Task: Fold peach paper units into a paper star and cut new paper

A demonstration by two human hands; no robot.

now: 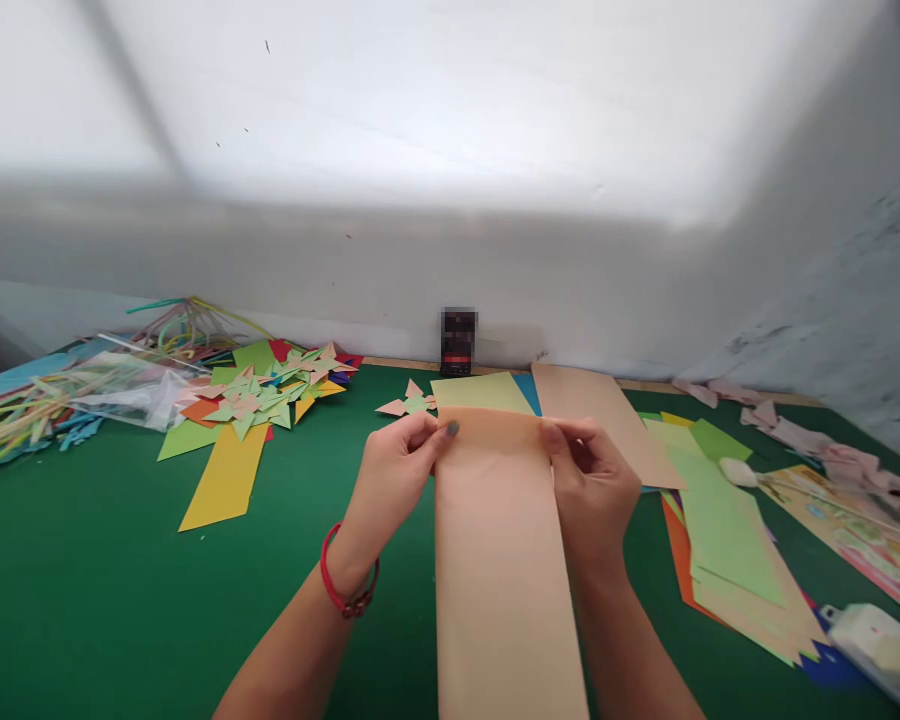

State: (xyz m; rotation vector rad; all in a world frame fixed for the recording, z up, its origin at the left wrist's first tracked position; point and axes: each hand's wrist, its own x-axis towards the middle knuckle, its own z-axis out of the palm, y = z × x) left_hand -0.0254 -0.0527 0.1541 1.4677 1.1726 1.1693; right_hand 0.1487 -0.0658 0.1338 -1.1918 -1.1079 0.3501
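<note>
A long peach sheet of paper (499, 560) hangs toward me, its far edge raised between both hands. My left hand (401, 470) pinches the upper left corner with the thumb on top; a red bracelet (349, 590) circles that wrist. On the opposite corner, my right hand (594, 480) is closed with thumb and curled fingers. Just beyond the far edge lie a pale yellow-green sheet (480, 388) and a pink-and-green folded paper star (414, 402). Another peach sheet (600, 415) rests behind my right hand.
Folded paper stars (270, 390) and a yellow strip (229, 480) lie left, near a clear plastic bag (139, 385) and thin colored strips (37, 415). A phone (458, 342) leans on the wall. Stacked colored paper (727, 530) and a white charger (870, 635) are on the right.
</note>
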